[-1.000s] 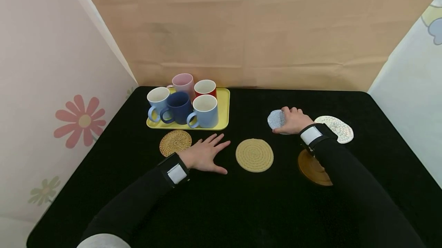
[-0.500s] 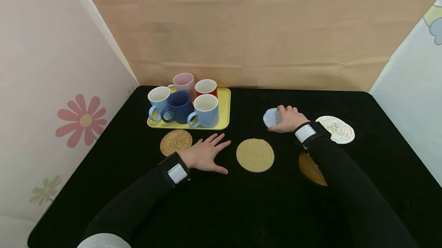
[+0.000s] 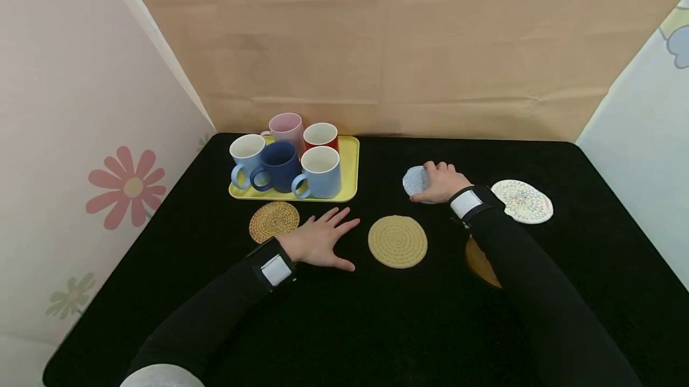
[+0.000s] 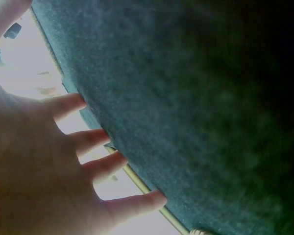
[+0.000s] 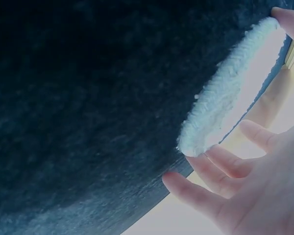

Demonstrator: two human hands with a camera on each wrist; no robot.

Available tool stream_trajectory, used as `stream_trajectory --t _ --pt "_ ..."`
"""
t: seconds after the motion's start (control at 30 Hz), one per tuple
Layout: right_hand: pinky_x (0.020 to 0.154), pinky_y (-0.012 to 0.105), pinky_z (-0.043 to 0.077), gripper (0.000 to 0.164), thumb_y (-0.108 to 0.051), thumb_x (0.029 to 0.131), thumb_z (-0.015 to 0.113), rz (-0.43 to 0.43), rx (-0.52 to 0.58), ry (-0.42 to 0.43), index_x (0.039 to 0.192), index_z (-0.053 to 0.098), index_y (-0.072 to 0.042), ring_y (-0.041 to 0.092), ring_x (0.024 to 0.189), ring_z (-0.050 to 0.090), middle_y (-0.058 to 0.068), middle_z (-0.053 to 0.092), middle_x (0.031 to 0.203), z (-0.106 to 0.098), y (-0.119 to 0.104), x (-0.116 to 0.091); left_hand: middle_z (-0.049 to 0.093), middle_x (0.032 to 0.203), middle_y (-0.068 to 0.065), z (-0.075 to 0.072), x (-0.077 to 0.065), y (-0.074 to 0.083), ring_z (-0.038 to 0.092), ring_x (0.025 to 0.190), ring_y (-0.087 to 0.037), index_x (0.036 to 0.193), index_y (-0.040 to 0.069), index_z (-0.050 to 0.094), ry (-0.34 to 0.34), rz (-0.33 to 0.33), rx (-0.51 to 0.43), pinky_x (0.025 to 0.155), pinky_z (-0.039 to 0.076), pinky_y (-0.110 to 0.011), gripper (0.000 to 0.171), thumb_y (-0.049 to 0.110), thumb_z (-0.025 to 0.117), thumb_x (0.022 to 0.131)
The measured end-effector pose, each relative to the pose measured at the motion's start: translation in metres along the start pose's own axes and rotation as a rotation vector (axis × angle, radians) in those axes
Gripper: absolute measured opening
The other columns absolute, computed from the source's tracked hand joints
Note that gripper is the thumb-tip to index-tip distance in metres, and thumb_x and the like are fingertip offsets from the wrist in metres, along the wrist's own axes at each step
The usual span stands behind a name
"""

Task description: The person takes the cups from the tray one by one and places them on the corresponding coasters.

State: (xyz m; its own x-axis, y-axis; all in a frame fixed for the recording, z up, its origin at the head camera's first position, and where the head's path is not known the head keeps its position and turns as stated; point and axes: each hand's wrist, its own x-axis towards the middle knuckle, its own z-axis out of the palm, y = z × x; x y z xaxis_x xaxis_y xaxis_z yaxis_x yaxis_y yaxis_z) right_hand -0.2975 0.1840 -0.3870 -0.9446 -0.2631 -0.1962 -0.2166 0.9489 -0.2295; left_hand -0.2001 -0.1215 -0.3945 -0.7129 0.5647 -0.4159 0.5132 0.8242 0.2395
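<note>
My right hand [image 3: 444,184] spans a small light blue round coaster [image 3: 414,182] at the right of the table. In the right wrist view its thumb touches one end of the coaster [image 5: 225,93] and fingertips touch the opposite edge, gripping it across. My left hand [image 3: 320,242] is spread over the black tabletop, holding nothing. Just behind its wrist lies a brown woven coaster [image 3: 273,222], partly covered by that hand. A yellow-beige round woven coaster [image 3: 398,242] lies between the two hands.
A yellow tray [image 3: 350,165] at the back left carries several mugs, among them a dark blue mug [image 3: 280,168]. An off-white patterned coaster [image 3: 523,201] lies right of the right wrist. A brown round coaster [image 3: 481,264] is partly hidden under the right forearm.
My right hand has slid left and slightly away with the light blue coaster, uncovering more of the off-white one. My left hand has stayed in place.
</note>
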Motion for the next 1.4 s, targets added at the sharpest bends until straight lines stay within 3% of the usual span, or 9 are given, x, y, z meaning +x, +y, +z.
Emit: stream_trajectory --t 0.97,1.4 --pt "0.091 0.055 0.041 0.094 -0.052 0.078 0.071 -0.021 -0.016 -0.001 0.142 0.032 0.004 0.042 0.112 0.041 0.03 0.043 0.127 0.006 -0.036 0.017 -0.001 0.162 -0.005 -0.001 0.002 -0.001 0.001 0.147 -0.031 0.157 0.03 0.014 0.003 -0.003 0.006 0.108 0.018 -0.063 0.097 0.071 0.059 0.081" --pt "0.092 0.054 0.041 0.093 -0.052 0.078 0.071 -0.015 -0.028 -0.01 0.143 0.033 0.003 0.041 0.113 0.041 0.03 0.043 0.127 0.008 -0.048 0.02 0.006 0.162 -0.008 -0.003 0.003 0.001 0.008 0.146 -0.034 0.156 0.028 0.021 0.019 0.002 0.015 0.106 0.024 -0.064 0.097 0.069 0.064 0.078"
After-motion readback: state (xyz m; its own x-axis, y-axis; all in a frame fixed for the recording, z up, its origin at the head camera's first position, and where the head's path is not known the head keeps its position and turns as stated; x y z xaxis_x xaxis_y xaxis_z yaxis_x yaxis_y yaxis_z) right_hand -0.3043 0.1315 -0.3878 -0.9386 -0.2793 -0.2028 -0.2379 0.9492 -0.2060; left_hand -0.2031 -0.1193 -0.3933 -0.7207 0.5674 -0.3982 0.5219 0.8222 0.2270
